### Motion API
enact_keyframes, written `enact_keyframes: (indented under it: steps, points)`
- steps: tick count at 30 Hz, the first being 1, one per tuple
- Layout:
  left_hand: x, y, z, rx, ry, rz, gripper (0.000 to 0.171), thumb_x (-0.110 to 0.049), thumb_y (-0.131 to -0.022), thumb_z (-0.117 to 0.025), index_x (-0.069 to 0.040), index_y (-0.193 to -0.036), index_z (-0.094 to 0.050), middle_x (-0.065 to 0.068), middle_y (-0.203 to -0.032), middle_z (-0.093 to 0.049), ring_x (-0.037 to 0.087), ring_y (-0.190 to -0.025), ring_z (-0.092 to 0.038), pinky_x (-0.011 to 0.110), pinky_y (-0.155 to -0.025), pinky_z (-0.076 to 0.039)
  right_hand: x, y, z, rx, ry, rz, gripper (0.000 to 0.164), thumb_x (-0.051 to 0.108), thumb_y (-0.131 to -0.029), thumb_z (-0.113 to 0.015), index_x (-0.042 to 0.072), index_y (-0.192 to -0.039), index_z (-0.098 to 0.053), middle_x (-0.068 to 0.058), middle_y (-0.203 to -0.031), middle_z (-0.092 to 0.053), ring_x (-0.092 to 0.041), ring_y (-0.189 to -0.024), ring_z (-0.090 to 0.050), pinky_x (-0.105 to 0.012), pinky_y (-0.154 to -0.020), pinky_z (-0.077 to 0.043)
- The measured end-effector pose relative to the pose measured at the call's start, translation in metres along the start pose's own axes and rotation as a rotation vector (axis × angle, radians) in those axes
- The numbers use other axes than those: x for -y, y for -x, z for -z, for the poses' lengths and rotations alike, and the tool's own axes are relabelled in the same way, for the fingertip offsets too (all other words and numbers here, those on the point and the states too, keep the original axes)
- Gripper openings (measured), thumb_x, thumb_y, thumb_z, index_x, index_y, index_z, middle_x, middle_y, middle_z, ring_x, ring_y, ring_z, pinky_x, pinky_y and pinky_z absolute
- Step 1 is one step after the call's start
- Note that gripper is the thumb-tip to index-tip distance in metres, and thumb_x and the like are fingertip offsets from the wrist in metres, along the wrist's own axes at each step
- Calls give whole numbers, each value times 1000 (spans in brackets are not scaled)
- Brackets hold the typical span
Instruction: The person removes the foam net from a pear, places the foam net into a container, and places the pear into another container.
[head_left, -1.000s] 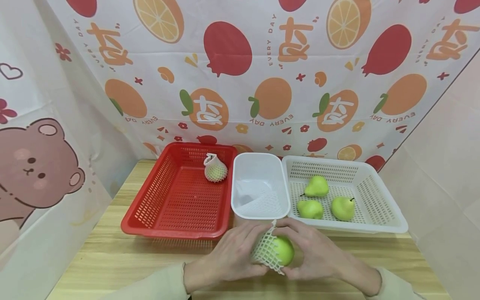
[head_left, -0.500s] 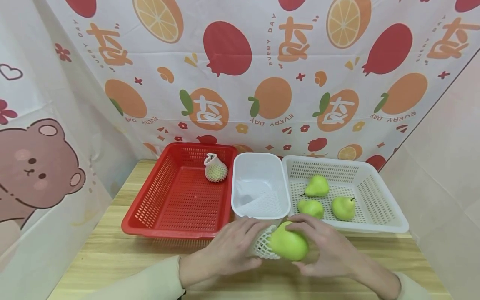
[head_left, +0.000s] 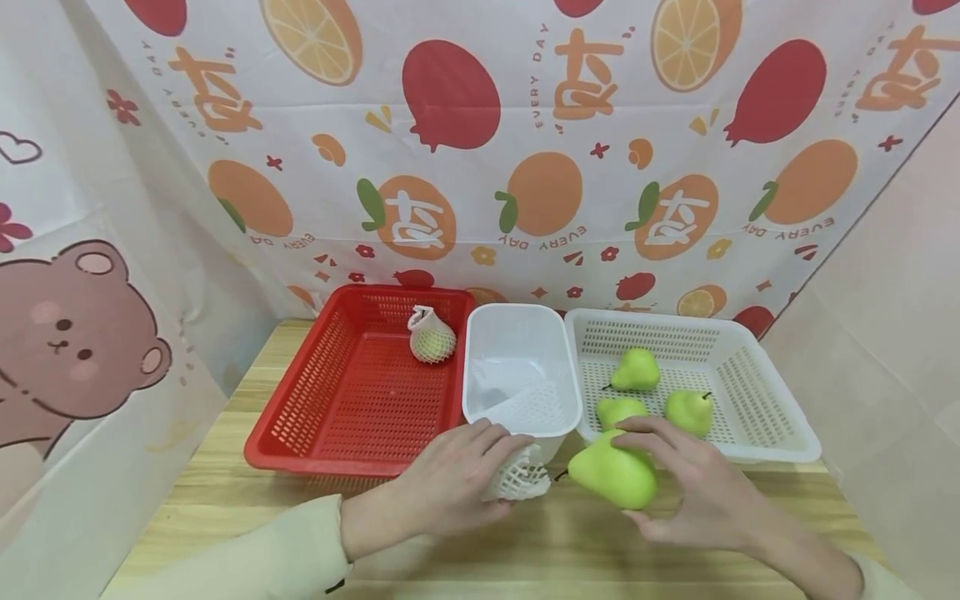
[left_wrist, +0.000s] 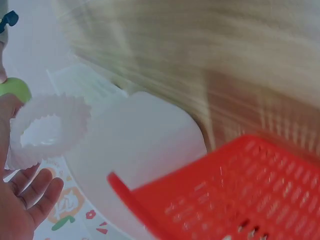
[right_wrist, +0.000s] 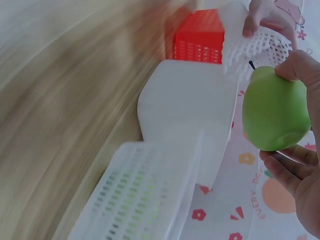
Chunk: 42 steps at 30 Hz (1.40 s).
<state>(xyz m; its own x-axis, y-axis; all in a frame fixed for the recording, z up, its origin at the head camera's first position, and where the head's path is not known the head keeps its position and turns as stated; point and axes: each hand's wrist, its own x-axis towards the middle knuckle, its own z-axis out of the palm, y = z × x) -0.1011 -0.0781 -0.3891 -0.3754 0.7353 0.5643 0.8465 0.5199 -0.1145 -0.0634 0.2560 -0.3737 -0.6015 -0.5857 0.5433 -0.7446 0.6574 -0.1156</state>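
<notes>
My left hand (head_left: 457,479) holds a white foam fruit net (head_left: 522,473) between thumb and fingers, in front of the white bin. The left wrist view shows the open mouth of the net (left_wrist: 52,131) as a frilly ring. My right hand (head_left: 701,483) grips a green pear (head_left: 617,471) by its round end, and its stem points left toward the net. Pear and net are apart. In the right wrist view the pear (right_wrist: 275,107) sits between the thumb and the fingers, with the net (right_wrist: 257,50) beyond it.
A red basket (head_left: 258,446) at left holds one netted pear (head_left: 432,336). A white bin (head_left: 480,333) in the middle has foam nets (head_left: 528,408) inside. The white basket (head_left: 780,417) at right holds several pears, one being a pear (head_left: 636,369) at the back. A fruit-print cloth hangs behind.
The pear was partly in the net; it has come out as my right hand drew it to the right. My left hand stays near its place with the net.
</notes>
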Motion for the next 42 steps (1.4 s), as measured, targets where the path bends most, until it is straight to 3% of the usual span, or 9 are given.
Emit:
enact_keyframes:
  steps: [8, 14, 18, 23, 32, 35, 39, 42]
  points:
    - [11, -8, 17, 58, -27, -42, 77, -49, -68, -93, -13, -128, -63, -3, -105, -70, 12, -95, -67, 26, -82, -60, -8, 10, 10, -4, 34, -6, 87, 35, -49, -100, 18, -128, -68, -1, -130, -67, -19, -108, -70, -12, -99, -53]
    - [21, -25, 32, 78, -62, -82, 79, -51, -70, -93, -12, -131, -64, -1, -107, -71, 15, -101, -69, 28, -87, -61, -11, 20, 11, -21, 40, -12, 79, 46, -61, -96, 18, -130, -68, -1, -131, -67, -21, -112, -69, -7, -108, -45]
    - [29, -40, 35, 82, -81, -122, 76, -50, -73, -91, -11, -132, -64, -1, -106, -72, 14, -95, -68, 26, -83, -61, -13, 26, 10, -30, 41, -19, 77, 45, -61, -95, 18, -128, -69, -1, -129, -68, -19, -111, -69, -8, -103, -49]
    - [39, -58, 33, 85, -123, -171, 70, -50, -77, -88, -12, -130, -64, 0, -105, -73, 15, -93, -69, 26, -81, -61, -15, 31, 8, -31, 42, -29, 74, 51, -66, -93, 18, -128, -69, 2, -129, -67, -17, -112, -67, -7, -98, -50]
    - [58, -81, 20, 159, -121, -164, 66, -50, -84, -84, -13, -134, -63, 1, -110, -74, 17, -98, -69, 28, -84, -62, -15, 37, 6, -20, 21, -56, 73, 53, -68, -92, 18, -128, -69, 2, -130, -66, -16, -115, -66, -4, -111, -39]
    - [63, -88, 14, 174, -105, -165, 65, -49, -86, -83, -12, -136, -62, 2, -110, -73, 17, -99, -69, 29, -86, -61, -15, 39, 5, -10, 19, -70, 74, 51, -66, -94, 18, -128, -69, 2, -130, -66, -16, -115, -66, -3, -113, -36]
    - [71, -95, 7, 207, -84, -156, 65, -48, -88, -82, -11, -138, -61, 3, -113, -73, 18, -103, -69, 30, -89, -61, -16, 39, 4, -5, 3, -75, 82, 38, -55, -100, 16, -127, -69, 2, -129, -66, -16, -116, -65, -3, -116, -32]
    - [78, -101, 2, 248, -64, -145, 65, -46, -90, -81, -10, -140, -60, 4, -117, -73, 19, -106, -69, 32, -94, -60, -16, 39, 3, -9, 2, -74, 84, 36, -52, -101, 16, -127, -69, 2, -129, -66, -15, -117, -65, -3, -116, -32]
